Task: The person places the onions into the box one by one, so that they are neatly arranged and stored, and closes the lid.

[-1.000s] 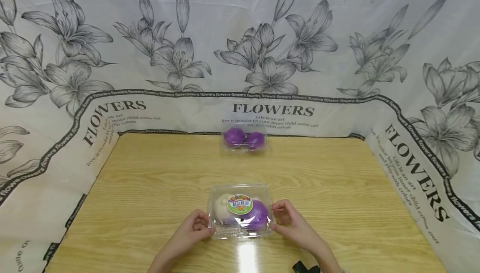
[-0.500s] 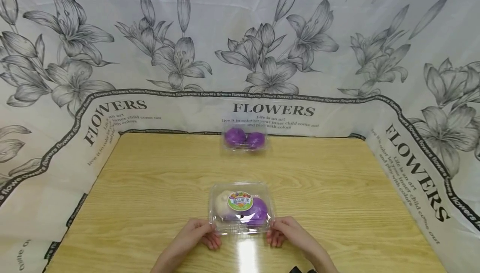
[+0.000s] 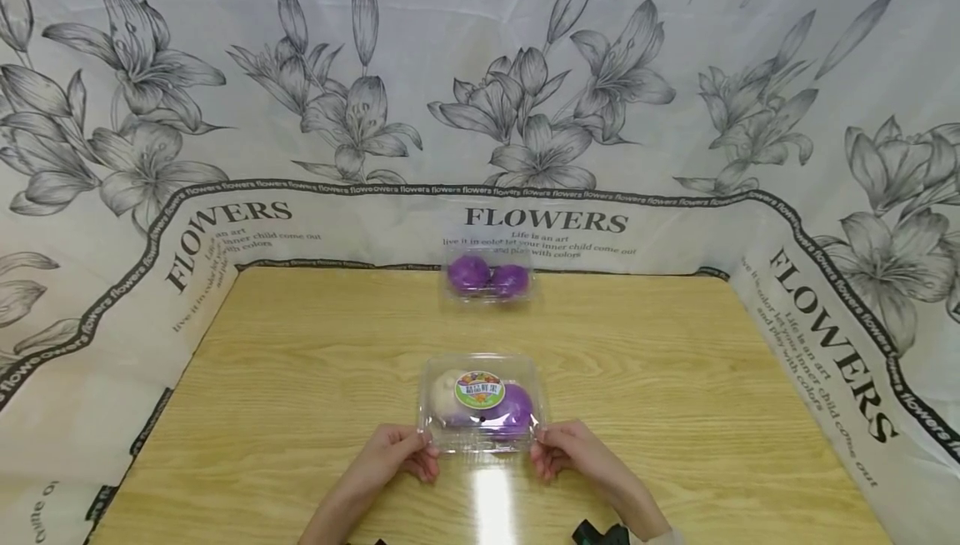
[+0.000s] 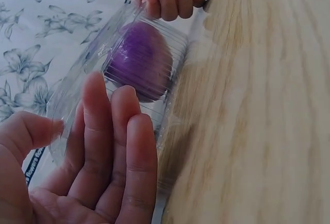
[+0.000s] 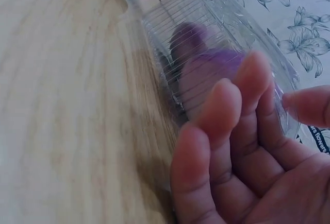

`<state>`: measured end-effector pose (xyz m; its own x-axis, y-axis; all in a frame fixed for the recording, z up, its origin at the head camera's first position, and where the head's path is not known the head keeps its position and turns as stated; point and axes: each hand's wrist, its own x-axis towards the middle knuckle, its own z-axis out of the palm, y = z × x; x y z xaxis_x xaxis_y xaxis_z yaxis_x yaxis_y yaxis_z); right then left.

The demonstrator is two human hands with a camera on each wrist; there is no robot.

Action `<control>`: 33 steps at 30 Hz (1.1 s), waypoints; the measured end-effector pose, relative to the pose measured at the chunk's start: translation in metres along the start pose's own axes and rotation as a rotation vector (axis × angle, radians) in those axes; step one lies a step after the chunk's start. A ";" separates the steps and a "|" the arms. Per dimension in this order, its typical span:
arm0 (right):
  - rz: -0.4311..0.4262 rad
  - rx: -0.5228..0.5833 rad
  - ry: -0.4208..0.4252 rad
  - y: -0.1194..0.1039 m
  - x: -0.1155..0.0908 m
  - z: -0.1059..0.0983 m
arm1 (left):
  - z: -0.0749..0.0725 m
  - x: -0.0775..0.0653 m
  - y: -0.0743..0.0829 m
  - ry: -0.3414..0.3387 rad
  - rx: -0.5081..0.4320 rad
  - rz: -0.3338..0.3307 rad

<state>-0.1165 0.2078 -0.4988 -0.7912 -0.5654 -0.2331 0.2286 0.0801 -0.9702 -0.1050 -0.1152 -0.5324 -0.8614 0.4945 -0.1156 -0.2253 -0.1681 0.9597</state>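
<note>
A clear plastic clamshell box (image 3: 480, 443) sits at the middle front of the table, its lid over the contents. Inside lie a cream-coloured round thing (image 3: 445, 395) and a purple round thing (image 3: 516, 406); a colourful oval label (image 3: 480, 390) is stuck on top. My left hand (image 3: 390, 455) pinches the near left corner of the rim, thumb above and fingers curling underneath. At the near right corner my right hand (image 3: 576, 452) pinches the rim likewise. In the left wrist view the thumb (image 4: 38, 131) presses the lid's edge, and the other fingers lie beside the box.
Another clear box (image 3: 490, 295) holding two purple round things stands at the table's far edge. A flower-printed cloth (image 3: 375, 228) encloses the back and sides of the wooden table (image 3: 300, 345). A black object (image 3: 600, 533) shows by the right wrist.
The box has shifted slightly away from me. Both hands have gone from its sides to its near corners, thumbs on top and fingers curled below. The far box has not moved.
</note>
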 end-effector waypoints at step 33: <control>-0.063 0.123 0.118 0.002 0.050 -0.039 | -0.018 0.066 0.007 0.129 -0.006 0.054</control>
<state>-0.1778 0.2112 -0.5147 -0.8656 -0.4652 -0.1853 0.2383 -0.0574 -0.9695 -0.1714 -0.0996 -0.5383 -0.9235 0.3711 -0.0967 -0.1799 -0.1965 0.9639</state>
